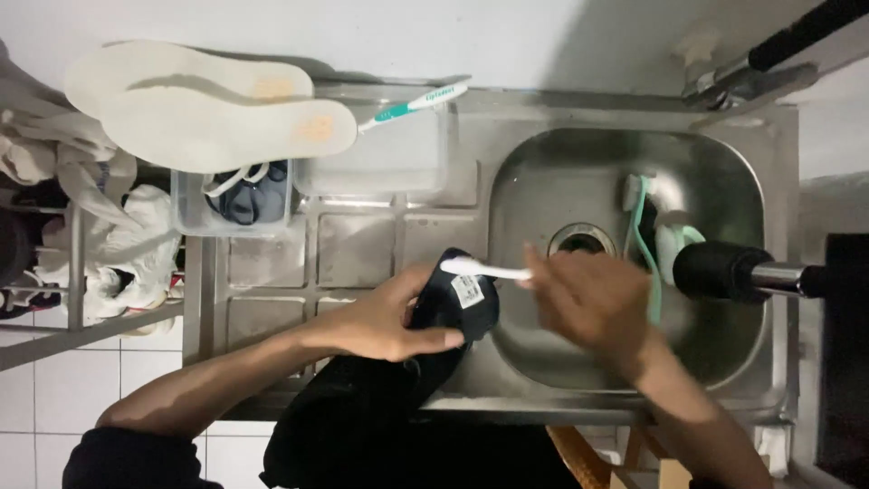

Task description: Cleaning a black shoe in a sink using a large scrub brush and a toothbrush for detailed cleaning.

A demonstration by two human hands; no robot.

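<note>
My left hand (385,317) grips a black shoe (425,353) that lies over the front edge of a steel sink (543,172), its tongue with a white label turned up. A white toothbrush (484,268) is held in my right hand (593,303), its head resting on the top of the shoe. The right hand is blurred by motion over the basin. Near the drain (581,239) lies a green and white brush (644,235).
Two white insoles (213,109) rest on a clear tub (237,201) holding laces and dark cloth. Another toothbrush (412,105) lies on a clear box at the back. A tap's black nozzle (724,270) juts in from the right. A rack with white cloths stands left.
</note>
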